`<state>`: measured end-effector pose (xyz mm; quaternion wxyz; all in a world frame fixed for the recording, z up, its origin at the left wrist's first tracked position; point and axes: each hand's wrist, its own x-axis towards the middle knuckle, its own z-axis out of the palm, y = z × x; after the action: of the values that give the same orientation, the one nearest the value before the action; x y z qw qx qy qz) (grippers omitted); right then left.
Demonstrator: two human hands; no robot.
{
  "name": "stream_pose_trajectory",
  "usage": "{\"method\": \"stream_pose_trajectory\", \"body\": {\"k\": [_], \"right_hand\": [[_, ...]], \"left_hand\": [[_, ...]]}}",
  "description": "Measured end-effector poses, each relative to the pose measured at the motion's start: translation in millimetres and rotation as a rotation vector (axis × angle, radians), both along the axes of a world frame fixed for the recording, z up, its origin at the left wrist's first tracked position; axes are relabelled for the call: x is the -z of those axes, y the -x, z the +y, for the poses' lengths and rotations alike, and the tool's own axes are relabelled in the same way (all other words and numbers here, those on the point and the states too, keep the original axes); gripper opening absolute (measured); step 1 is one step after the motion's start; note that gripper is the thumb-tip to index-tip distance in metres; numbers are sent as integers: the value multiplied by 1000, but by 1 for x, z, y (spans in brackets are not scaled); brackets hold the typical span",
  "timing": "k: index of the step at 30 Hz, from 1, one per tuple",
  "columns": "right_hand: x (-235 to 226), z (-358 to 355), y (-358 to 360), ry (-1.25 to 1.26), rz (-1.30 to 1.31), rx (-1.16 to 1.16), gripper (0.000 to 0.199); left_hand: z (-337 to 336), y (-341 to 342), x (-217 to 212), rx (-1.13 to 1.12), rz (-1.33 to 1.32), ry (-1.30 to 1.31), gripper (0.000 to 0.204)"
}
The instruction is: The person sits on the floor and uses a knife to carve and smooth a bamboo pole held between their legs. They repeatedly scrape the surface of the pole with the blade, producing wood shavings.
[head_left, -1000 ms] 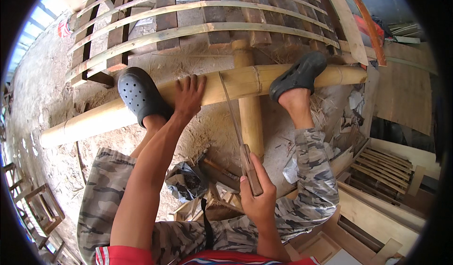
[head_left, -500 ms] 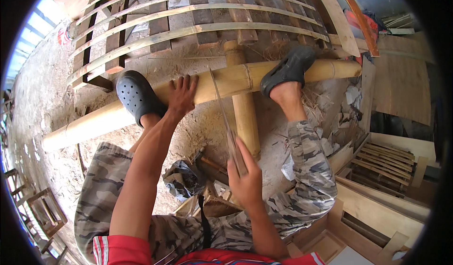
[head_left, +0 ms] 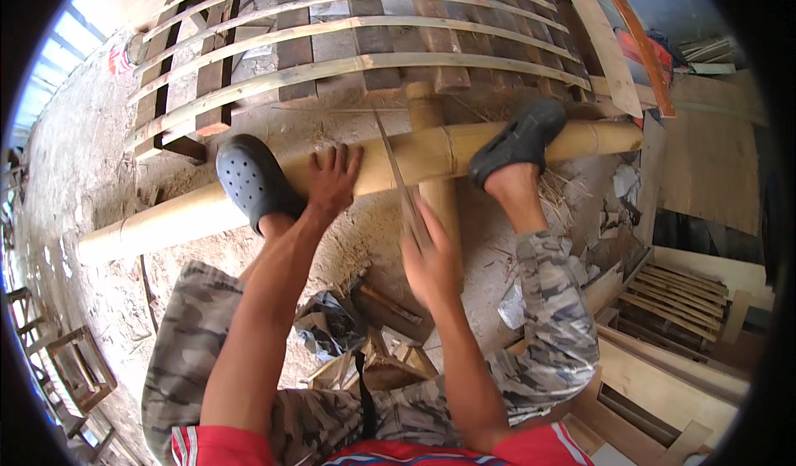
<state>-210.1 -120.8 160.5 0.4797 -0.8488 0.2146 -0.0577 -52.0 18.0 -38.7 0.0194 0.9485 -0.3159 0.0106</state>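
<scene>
Your blurred right hand (head_left: 433,259) is wrapped round the brown handle of a thin metal handsaw (head_left: 390,155); your left hand (head_left: 333,182) lies flat, fingers spread, on the thick yellow bamboo pole (head_left: 423,155), left of the blade; pole sits across a yellow bamboo crosspiece (head_left: 425,111), looks unsevered; cut depth, uncut remainder can't be told; beyond, pale bamboo slats (head_left: 365,62).

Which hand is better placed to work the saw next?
The right hand, I'd judge: it grips the saw, which lies across the long bamboo pole. The left hand rests on that pole, left of the saw.
</scene>
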Motion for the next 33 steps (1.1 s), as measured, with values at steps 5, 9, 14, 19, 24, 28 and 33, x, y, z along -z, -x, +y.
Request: {"method": "stream_pose_trajectory", "body": {"k": [5, 9, 14, 19, 24, 28, 33], "right_hand": [[-49, 10, 60, -148, 53, 0, 54], [35, -29, -60, 33, -11, 25, 54], [42, -25, -95, -87, 110, 50, 56], [-65, 12, 101, -102, 24, -19, 56], [0, -8, 17, -9, -19, -20, 53], [52, -36, -123, 21, 133, 1, 51], [21, -10, -30, -78, -18, -51, 56]], "left_hand": [[-3, 2, 17, -40, -171, 32, 96], [-36, -8, -12, 18, -16, 92, 87], [-26, -6, -17, 5, 115, -7, 106], [-9, -27, -22, -22, 84, -8, 105], [-18, -11, -16, -5, 61, 5, 104], [-31, -16, -21, 9, 98, 7, 103], [-5, -11, -8, -1, 34, -50, 102]]}}
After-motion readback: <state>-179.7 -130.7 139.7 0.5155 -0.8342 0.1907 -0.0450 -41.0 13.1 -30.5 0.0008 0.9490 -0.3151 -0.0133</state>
